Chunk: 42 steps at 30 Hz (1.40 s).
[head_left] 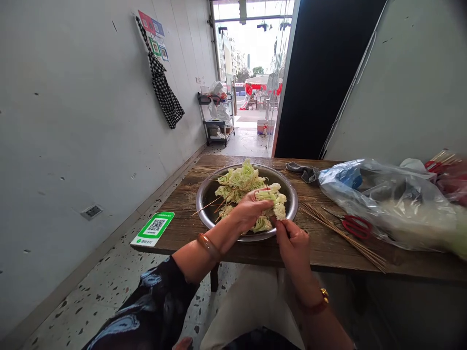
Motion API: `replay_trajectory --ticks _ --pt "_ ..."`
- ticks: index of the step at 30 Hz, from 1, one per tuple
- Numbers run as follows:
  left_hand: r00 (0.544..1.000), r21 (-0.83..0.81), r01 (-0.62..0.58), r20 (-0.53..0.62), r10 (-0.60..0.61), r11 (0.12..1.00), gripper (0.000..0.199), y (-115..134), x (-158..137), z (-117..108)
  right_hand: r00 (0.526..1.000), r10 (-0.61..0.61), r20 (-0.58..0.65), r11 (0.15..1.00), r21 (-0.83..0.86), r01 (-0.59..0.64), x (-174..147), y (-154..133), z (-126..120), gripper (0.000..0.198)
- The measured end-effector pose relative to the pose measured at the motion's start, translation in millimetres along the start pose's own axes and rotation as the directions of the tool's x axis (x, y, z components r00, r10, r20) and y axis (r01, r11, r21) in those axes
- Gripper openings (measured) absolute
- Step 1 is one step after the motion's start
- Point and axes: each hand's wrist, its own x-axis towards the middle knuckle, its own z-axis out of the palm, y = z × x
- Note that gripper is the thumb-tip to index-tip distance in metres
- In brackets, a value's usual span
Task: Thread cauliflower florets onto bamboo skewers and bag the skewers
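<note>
My left hand is closed around pale green-white cauliflower florets, held above the right side of a wide metal bowl. My right hand is pinched just below the held florets, its fingertips touching their lower edge. Whatever lies between those fingertips is too small to make out. Inside the bowl is a heap of cauliflower, with thin wooden skewers sticking out to the left. Part of the heap is hidden behind my left hand.
On the wooden table, loose skewers, red-handled scissors, a grey cloth and a clear plastic bag lie to the right. A green QR-code card is at the left corner. A wall stands close on the left.
</note>
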Motion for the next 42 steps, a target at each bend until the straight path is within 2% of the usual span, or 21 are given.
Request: replay_trajectory --ticks 4,9,16,21,24,28,36,42 --pt "0.999 0.005 -0.009 0.033 0.008 1.000 0.044 -0.9 -0.1 1.3 1.000 -0.004 0.001 1.000 -0.011 0.004 0.3 2.3 1.5 0.038" --pt "0.999 -0.015 0.001 0.035 0.000 1.000 0.050 -3.5 1.6 0.0 1.000 0.011 -0.005 1.000 -0.010 -0.011 1.1 2.3 1.1 0.038" --pt "0.999 -0.013 0.039 -0.038 -0.040 0.999 0.052 -1.5 3.3 -2.6 0.995 0.066 0.068 0.989 0.126 -0.075 1.3 4.6 -3.3 0.042" --pt "0.986 0.127 -0.039 -0.159 0.059 0.991 0.037 -0.7 3.6 -5.6 0.993 0.057 0.101 0.987 0.146 -0.071 -2.8 3.5 -3.3 0.043" --pt "0.983 0.243 -0.060 -0.154 0.099 0.968 0.038 -2.5 3.4 -8.1 0.994 0.053 0.094 0.988 0.140 -0.066 -4.6 2.6 -2.3 0.042" --pt "0.985 0.283 -0.051 -0.144 0.095 0.958 0.037 -2.6 2.7 -9.1 0.996 0.040 0.085 0.992 0.117 -0.050 -6.9 4.6 -0.4 0.042" --pt "0.992 0.191 -0.029 -0.111 0.051 0.981 0.036 -2.6 1.0 -2.7 1.000 -0.008 0.029 1.000 0.017 0.008 -11.4 6.9 1.0 0.040" --pt "0.997 0.190 -0.009 -0.077 0.024 0.982 0.037 -5.4 0.6 -3.2 1.000 0.006 0.020 1.000 -0.011 -0.005 -10.3 12.9 2.4 0.038"
